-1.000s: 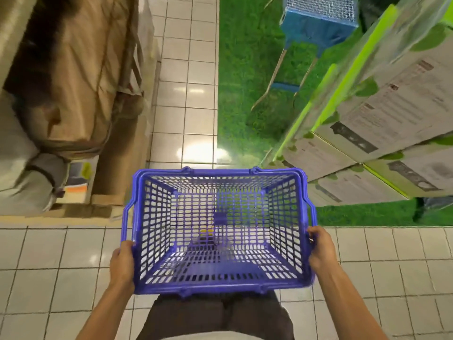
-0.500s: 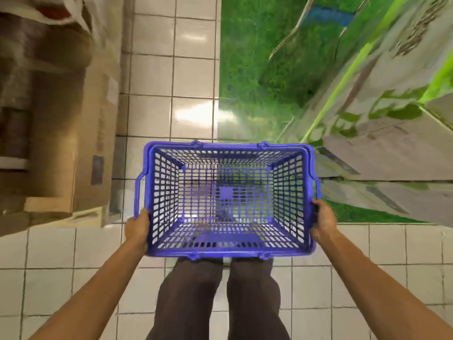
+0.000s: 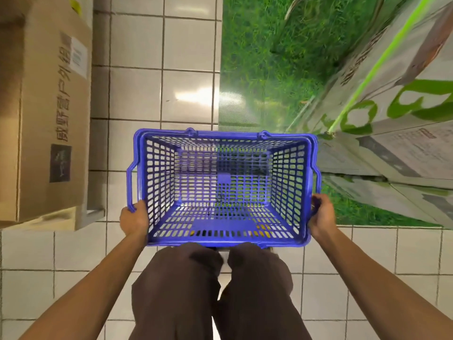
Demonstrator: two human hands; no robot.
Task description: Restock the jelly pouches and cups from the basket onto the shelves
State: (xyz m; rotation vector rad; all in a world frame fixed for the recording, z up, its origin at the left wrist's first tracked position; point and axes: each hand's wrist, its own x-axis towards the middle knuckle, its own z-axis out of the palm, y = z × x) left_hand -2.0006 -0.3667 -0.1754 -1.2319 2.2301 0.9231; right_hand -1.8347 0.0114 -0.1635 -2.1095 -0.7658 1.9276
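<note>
A blue plastic mesh basket (image 3: 160, 173) hangs in front of my legs, held level over the white tiled floor. Nothing lies inside it; no jelly pouches, cups or shelves are in view. My left hand (image 3: 133, 220) grips the basket's near left corner at the rim, below the folded-down side handle. My right hand (image 3: 321, 215) grips the near right corner, fingers curled round the rim and handle end.
A tall brown cardboard box (image 3: 46, 106) with printed characters stands on the left. Stacked grey and green printed cartons (image 3: 392, 143) lean in on the right, over a green artificial grass mat (image 3: 264, 57). White floor tiles (image 3: 186, 69) run ahead between them.
The view has tilted down and moved forward. The basket sits lower and closer to my legs, the brown box on the left has come nearer. Both hands keep their grip.
</note>
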